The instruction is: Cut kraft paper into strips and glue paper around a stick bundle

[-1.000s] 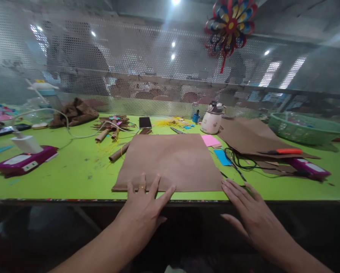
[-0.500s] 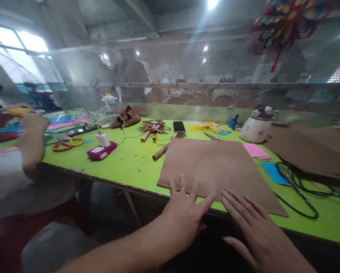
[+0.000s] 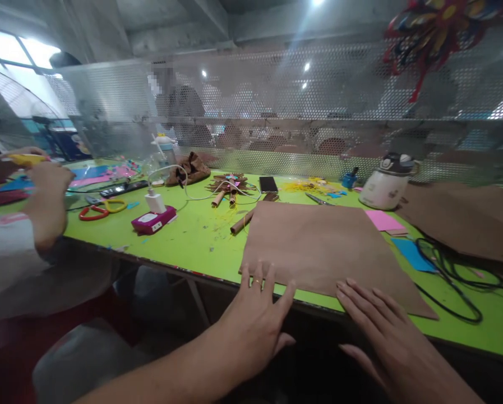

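Note:
A large sheet of brown paper (image 3: 305,241) lies flat on the green table (image 3: 192,247), close to its front edge. My left hand (image 3: 259,308) rests its spread fingertips on the near left edge of the paper, a ring on one finger. Further right, my right hand (image 3: 373,320) touches the same near edge with fingers stretched out side by side and the thumb apart below. Neither hand grips anything. A rolled brown paper tube (image 3: 241,223) pokes out from beside the paper's left edge.
Right of the paper lie pink paper (image 3: 383,220), blue paper (image 3: 413,254), a black cable (image 3: 457,306) and more brown paper (image 3: 465,219). Behind stand a white jug (image 3: 383,185), a phone (image 3: 268,184) and scissors (image 3: 316,199). Leftward are a purple power strip (image 3: 153,220) and a co-worker's arm (image 3: 49,207).
My left hand has slid left along the paper's near edge, widening the gap between my hands. The view has shifted slightly, and the right hand still touches the edge.

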A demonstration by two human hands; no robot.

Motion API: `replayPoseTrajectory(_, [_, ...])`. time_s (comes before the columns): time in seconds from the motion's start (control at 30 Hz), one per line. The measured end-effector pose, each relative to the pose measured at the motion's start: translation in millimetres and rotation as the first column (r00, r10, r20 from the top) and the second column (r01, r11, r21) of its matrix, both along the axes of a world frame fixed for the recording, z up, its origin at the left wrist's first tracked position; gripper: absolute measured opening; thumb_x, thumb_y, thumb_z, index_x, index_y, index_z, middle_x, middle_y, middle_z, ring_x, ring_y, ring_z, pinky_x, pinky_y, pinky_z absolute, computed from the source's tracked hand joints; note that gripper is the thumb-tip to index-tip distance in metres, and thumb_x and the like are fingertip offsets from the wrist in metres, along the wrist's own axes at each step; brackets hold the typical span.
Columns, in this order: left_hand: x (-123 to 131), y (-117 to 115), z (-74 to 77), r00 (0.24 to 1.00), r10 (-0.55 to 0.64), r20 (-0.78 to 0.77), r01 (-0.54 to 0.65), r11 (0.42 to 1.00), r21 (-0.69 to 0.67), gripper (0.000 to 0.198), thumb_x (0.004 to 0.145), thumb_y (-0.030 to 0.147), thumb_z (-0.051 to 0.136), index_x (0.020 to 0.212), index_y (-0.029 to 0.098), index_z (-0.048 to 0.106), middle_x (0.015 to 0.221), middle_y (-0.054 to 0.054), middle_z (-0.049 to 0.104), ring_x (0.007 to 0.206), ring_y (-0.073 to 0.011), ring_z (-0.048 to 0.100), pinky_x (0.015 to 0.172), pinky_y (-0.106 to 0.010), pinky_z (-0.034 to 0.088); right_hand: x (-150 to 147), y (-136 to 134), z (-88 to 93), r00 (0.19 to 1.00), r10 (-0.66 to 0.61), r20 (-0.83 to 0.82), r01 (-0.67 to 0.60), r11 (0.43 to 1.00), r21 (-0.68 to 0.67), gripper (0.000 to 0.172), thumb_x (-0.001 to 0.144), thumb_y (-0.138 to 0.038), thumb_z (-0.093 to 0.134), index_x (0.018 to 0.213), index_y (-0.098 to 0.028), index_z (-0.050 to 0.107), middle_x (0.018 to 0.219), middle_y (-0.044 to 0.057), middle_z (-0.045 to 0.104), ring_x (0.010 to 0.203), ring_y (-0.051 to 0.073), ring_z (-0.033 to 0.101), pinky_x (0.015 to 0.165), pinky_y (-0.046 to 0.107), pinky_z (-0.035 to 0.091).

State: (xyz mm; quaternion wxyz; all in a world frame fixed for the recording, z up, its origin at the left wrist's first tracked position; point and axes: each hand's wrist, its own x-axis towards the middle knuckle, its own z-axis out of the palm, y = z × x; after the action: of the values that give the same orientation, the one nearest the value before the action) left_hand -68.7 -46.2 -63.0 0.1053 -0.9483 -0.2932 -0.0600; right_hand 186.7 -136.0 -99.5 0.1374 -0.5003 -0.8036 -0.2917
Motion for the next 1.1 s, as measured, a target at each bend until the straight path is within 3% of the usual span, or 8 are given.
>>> replayPoseTrajectory(0.3, [-31.2,11.6,13.5,0.986,0.053,-0.155,-0.049,0.998,0.033,0.082,0.081,0.059,0.056,0.137,0.003,0.041,0.143,-0.029,0.036,0.135,-0.0420,0.030,0.108,-0.057,0.029,-3.2,-1.9,5.5,0.999,-0.045,-0.013,0.044,0.998,-0.041,0.060,0.085,-0.035,0.055,0.138,-0.013,0.043,0.141,0.011,0.048,0.131,0.028,0.043,0.100,0.045,0.041])
replayPoseTrajectory(0.6, [-46.2,11.8,7.7,0.996,0.088,-0.024,-0.083,0.986,0.142,0.069,0.087,0.057,0.049,0.131,0.004,0.050,0.139,-0.021,0.046,0.131,-0.0359,0.040,0.108,-0.052,0.031,2.1,-4.6,8.0,0.998,-0.014,-0.062,0.011,0.999,-0.049,0.062,0.086,-0.037,0.054,0.142,-0.015,0.039,0.141,0.009,0.049,0.127,0.026,0.048,0.095,0.041,0.048])
replayPoseTrajectory(0.73, [-45.6,11.1,9.2,0.997,0.077,0.011,-0.078,0.983,0.167,0.063,0.087,0.052,0.050,0.130,0.006,0.051,0.137,-0.021,0.049,0.128,-0.0352,0.045,0.104,-0.053,0.036,29.5,-16.9,6.0,0.986,-0.102,-0.129,0.093,0.993,-0.072,0.060,0.089,-0.044,0.051,0.141,-0.017,0.040,0.139,0.010,0.051,0.124,0.025,0.051,0.094,0.040,0.049])
replayPoseTrajectory(0.97, [-47.1,24.6,8.1,0.995,0.059,0.083,-0.073,0.982,0.176,0.057,0.088,0.052,0.047,0.122,0.008,0.059,0.132,-0.019,0.055,0.125,-0.0353,0.048,0.103,-0.054,0.037,73.4,-48.8,-1.3,0.937,-0.319,-0.141,0.308,0.947,-0.091,0.059,0.091,-0.046,0.049,0.137,-0.009,0.042,0.140,0.017,0.048,0.129,0.028,0.044,0.103,0.047,0.042])
replayPoseTrajectory(1.1, [-33.9,33.5,27.4,0.996,0.029,0.083,-0.041,0.987,0.154,0.051,0.089,0.049,0.047,0.112,0.007,0.065,0.122,-0.020,0.061,0.120,-0.0340,0.051,0.101,-0.047,0.041,67.5,-49.0,-4.2,0.923,-0.364,-0.128,0.358,0.931,-0.070,0.060,0.091,-0.046,0.050,0.135,-0.007,0.044,0.139,0.019,0.049,0.130,0.030,0.042,0.104,0.048,0.041])
